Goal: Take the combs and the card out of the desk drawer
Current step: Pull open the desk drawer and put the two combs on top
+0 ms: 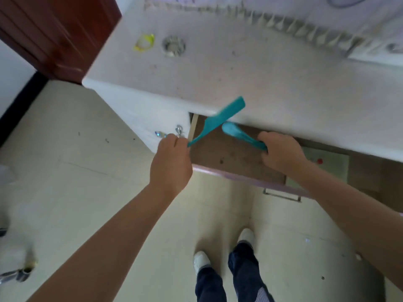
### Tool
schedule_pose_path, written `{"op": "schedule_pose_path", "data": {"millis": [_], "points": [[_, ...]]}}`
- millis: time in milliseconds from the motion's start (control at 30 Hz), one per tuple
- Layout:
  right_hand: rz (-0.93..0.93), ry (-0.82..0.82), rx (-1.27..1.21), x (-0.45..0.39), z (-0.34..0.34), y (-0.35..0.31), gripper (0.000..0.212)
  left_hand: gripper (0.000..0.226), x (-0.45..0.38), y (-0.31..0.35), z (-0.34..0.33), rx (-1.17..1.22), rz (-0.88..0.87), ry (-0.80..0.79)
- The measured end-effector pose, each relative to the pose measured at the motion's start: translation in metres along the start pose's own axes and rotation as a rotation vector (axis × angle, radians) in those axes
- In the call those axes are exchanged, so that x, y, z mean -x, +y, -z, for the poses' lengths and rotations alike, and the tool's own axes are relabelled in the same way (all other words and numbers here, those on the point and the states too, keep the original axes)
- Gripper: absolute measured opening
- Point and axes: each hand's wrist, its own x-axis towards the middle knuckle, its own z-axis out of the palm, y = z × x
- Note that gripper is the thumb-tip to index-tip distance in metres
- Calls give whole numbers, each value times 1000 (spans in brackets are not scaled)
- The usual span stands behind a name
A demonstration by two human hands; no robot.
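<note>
one teal comb [214, 122] is gripped by the left hand [171, 158], long axis slanting up over the desk [239, 73]; second comb [242, 136] is clenched in the right hand [281, 152] above the open drawer [229, 155]; card [327, 164] lies nearest the right hand.

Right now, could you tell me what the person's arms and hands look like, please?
Both arms are bare as far up as the picture shows: no sleeves, no gloves. I can see no watch, ring or bracelet on the left hand or the right hand, though the picture is somewhat blurred. Below, the person wears dark blue trousers and white shoes.
</note>
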Motion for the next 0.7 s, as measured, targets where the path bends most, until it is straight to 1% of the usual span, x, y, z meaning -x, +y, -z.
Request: {"op": "schedule_pose_path", "data": {"millis": [67,100,167,200,233,267,333,400,467,533,567,600,667,700], "points": [[33,208,15,-5,31,0,12,22,-20,9,7,24,70,31],[50,304,62,-8,44,1,11,23,-31,14,9,46,94,41],[76,423,188,-22,69,1,12,25,-54,26,13,102,115,65],[85,442,252,-32,78,4,12,25,-66,32,14,124,122,76],[112,420,316,-46,84,10,12,26,-79,37,15,138,133,85],[162,344,377,-59,87,16,13,27,-91,43,15,148,152,88],[248,105,442,-89,85,24,20,30,-117,53,12,168,196,76],[286,2,477,-119,74,28,25,31,-140,60,2,163,231,56],[294,17,388,-145,64,26,27,30,-158,64,-11,111,238,33],[360,142,301,-161,55,21,17,30,-169,62,-25,72,259,0],[355,206,223,-167,50,20,17,31,-172,60,-33,60,272,-8],[303,241,111,-174,44,20,25,31,-175,57,-41,46,281,-10],[132,140,-38,-179,26,20,42,32,-179,50,-54,19,290,3],[70,72,-61,-181,15,21,48,33,-180,47,-59,4,288,23]]}}
